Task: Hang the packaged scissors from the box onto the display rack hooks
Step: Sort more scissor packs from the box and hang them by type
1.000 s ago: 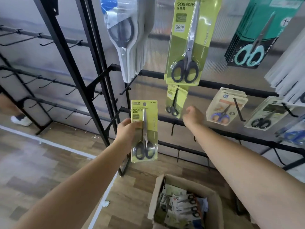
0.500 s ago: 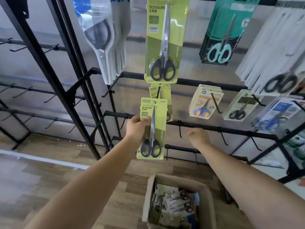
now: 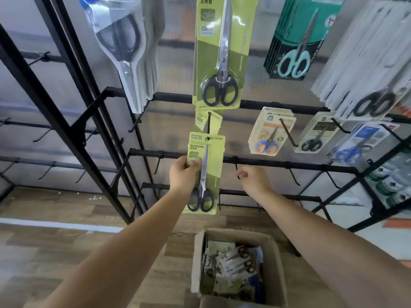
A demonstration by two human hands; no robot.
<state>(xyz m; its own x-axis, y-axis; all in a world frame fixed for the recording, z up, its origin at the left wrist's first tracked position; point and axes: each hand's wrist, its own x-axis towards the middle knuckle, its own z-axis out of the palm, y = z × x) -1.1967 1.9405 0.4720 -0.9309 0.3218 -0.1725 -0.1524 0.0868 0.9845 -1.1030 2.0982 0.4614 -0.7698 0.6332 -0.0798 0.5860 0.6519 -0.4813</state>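
Hanging is the step in hand, seen from the single head view: at the centre of the frame the left hand [image 3: 183, 173] pinches a yellow-green card pack of black-handled scissors [image 3: 205, 172] by its left edge, thumb across the front, and holds it upright against the black metal display rack [image 3: 278, 164]. The pack's punched hole [image 3: 207, 138] near its top edge sits right at the tip of a thin black wire hook [image 3: 209, 123], where another small yellow-green pack [image 3: 205, 121] already hangs; whether the hook has entered the hole I cannot tell. The right hand [image 3: 253, 180], just right of centre, is loosely curled beside the tip of an empty lower hook [image 3: 237, 172] and seems to hold nothing. At the bottom centre, the open brown cardboard box [image 3: 275, 263] holds more packs. The next move, I judge, calls for sliding the hole fully along the hook, then letting go.
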